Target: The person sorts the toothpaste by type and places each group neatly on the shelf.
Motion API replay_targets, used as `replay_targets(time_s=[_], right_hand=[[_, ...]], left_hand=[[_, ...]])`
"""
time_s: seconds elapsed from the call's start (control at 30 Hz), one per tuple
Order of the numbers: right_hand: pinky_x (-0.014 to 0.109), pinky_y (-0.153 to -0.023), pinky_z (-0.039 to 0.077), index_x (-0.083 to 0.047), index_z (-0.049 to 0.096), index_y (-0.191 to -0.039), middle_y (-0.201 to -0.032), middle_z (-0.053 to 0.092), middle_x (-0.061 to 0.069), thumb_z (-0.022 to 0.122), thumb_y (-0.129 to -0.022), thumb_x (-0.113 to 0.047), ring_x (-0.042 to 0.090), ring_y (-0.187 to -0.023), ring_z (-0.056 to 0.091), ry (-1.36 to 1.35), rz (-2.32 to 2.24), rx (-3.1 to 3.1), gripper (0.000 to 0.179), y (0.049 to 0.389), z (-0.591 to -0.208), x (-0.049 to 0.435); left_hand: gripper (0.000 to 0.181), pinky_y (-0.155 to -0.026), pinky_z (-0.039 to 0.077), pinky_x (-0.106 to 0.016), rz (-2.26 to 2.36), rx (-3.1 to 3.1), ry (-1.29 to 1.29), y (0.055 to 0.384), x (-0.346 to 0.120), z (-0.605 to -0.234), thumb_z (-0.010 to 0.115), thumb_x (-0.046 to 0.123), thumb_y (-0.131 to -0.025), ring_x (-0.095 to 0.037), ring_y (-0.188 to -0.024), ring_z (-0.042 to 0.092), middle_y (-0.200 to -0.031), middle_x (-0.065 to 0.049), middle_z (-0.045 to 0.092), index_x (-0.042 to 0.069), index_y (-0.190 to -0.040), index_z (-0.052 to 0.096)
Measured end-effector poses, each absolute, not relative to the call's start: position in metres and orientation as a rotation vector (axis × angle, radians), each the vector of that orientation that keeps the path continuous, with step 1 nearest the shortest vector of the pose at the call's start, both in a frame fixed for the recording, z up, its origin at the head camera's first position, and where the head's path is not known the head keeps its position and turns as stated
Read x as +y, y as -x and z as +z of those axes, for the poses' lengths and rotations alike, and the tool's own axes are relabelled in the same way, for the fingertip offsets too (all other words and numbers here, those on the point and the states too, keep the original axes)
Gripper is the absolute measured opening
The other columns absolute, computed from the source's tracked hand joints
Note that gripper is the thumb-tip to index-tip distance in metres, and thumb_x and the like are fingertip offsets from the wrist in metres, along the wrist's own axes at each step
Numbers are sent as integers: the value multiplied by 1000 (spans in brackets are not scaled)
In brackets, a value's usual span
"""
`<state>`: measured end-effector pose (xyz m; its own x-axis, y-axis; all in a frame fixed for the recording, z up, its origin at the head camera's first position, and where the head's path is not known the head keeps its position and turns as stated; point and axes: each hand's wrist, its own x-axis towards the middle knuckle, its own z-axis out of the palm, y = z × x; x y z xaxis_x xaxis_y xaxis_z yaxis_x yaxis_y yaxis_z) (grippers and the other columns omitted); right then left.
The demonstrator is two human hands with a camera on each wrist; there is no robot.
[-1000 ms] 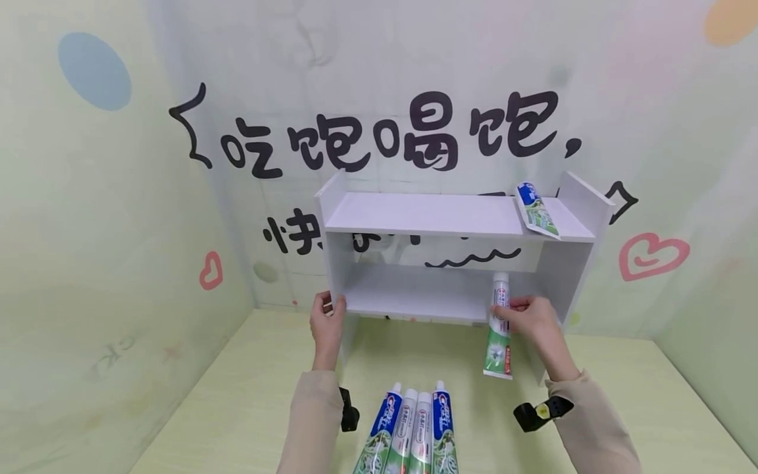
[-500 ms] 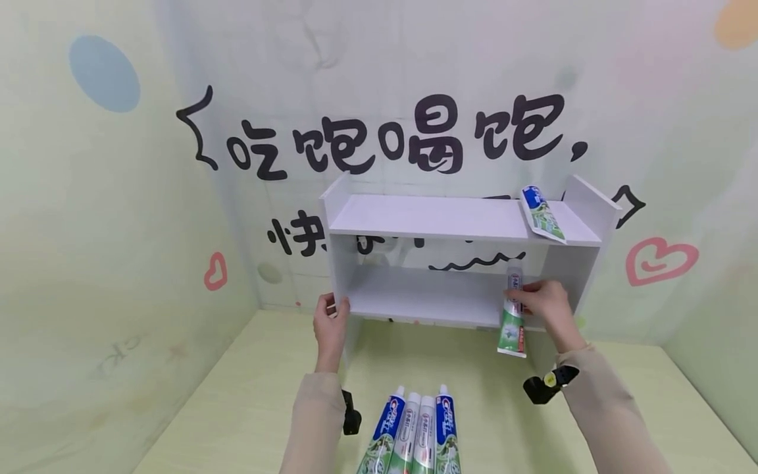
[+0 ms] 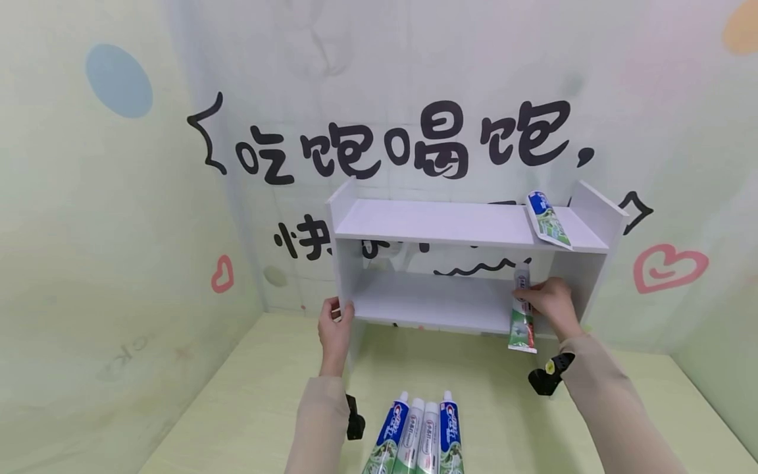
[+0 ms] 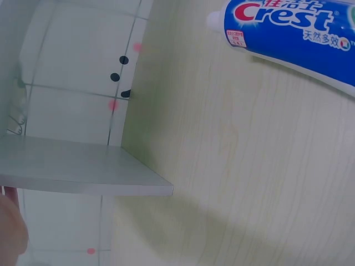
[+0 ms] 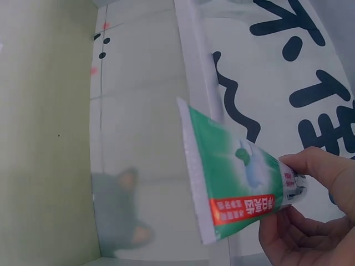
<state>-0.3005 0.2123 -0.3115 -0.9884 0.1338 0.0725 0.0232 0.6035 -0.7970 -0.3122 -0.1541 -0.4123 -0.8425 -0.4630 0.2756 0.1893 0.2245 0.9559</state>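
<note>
A white two-tier shelf (image 3: 435, 222) stands on the table against the wall. My left hand (image 3: 333, 334) grips its left side panel (image 3: 346, 276), thumb in front and fingers behind. In the left wrist view only a bit of this hand (image 4: 10, 230) shows beside the panel. My right hand (image 3: 553, 304) pinches a green-and-white toothpaste tube (image 3: 522, 326) between thumb and fingers. The tube points cap-inward over the right end of the lower board (image 3: 432, 301), its flat crimped end jutting past the front edge. The right wrist view shows that crimped end (image 5: 197, 172) nearest the camera.
A blue-and-green toothpaste tube (image 3: 547, 218) lies on the right of the upper board, its end at the front edge. Several more tubes lie side by side on the table, including a Crest tube (image 3: 450, 428) at their right. The shelf's right side panel (image 3: 583, 283) is close beside my right hand.
My right hand has carried the tube rightward and deeper over the lower board. My left hand keeps its grip on the side panel. The head view has shifted slightly.
</note>
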Motion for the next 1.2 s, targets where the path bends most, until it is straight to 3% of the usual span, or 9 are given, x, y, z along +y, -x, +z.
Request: replay_targets(time_s=[0.17, 0.33, 0.63, 0.73, 0.83, 0.9, 0.97, 1.07, 1.2], right_hand=[[23, -49, 42, 14, 59, -89, -63, 58, 0, 65, -78, -20, 9, -53, 49, 140, 1326, -2710, 36, 304, -314, 214], [23, -52, 43, 15, 57, -92, -72, 62, 13, 65, -78, -20, 12, -58, 52, 163, 1296, -2703, 39, 306, -321, 212], [23, -50, 43, 14, 56, -86, -67, 61, 12, 63, -80, -18, 10, -53, 51, 126, 1265, -2673, 33, 308, -333, 212], [24, -47, 40, 7, 53, -73, -60, 53, 6, 62, -80, -19, 11, -51, 46, 102, 1235, -2688, 28, 308, -331, 212], [24, -44, 33, -4, 39, -60, -52, 39, -1, 60, -81, -19, 11, -47, 38, 72, 1199, -2693, 34, 308, -329, 212], [24, -45, 33, 1, 43, -60, -52, 44, 6, 61, -82, -19, 14, -49, 41, 45, 1160, -2681, 35, 306, -328, 212], [24, -49, 38, 13, 51, -71, -64, 54, 19, 60, -83, -20, 20, -57, 49, 35, 1120, -2669, 36, 304, -327, 212], [29, -61, 46, 20, 52, -104, -97, 58, 33, 59, -84, -21, 31, -78, 58, 36, 1091, -2645, 46, 301, -326, 211], [37, -72, 50, 16, 49, -114, -108, 56, 32, 59, -85, -24, 37, -92, 58, 65, 1129, -2615, 51, 295, -323, 206]], left_hand=[[25, -70, 42, -26, -1669, -1990, -255, 312, -153, -412, 55, 24, -88, -19, -92, 51, -109, -8, 58, 11, -109, 55], [25, -70, 43, -26, -1668, -1992, -258, 312, -153, -413, 56, 24, -88, -20, -92, 52, -110, -8, 58, 11, -109, 56], [26, -71, 43, -26, -1675, -2000, -272, 312, -153, -414, 56, 25, -88, -20, -94, 52, -110, -7, 58, 12, -109, 56], [26, -71, 44, -27, -1671, -1993, -264, 313, -154, -413, 55, 25, -88, -20, -94, 52, -110, -8, 58, 11, -110, 55], [27, -72, 45, -27, -1660, -1987, -253, 314, -154, -413, 54, 24, -88, -21, -94, 52, -111, -9, 58, 9, -110, 55], [27, -72, 45, -27, -1658, -1985, -256, 313, -154, -413, 54, 24, -88, -21, -94, 53, -111, -10, 57, 9, -111, 55], [27, -72, 45, -26, -1658, -1989, -261, 313, -155, -414, 54, 24, -89, -21, -94, 53, -111, -10, 57, 10, -111, 55], [27, -71, 44, -26, -1668, -1995, -263, 312, -155, -415, 55, 25, -88, -21, -94, 53, -110, -9, 57, 11, -111, 55], [27, -70, 44, -26, -1666, -2002, -262, 313, -154, -416, 55, 25, -88, -21, -94, 53, -110, -8, 57, 12, -112, 55]])
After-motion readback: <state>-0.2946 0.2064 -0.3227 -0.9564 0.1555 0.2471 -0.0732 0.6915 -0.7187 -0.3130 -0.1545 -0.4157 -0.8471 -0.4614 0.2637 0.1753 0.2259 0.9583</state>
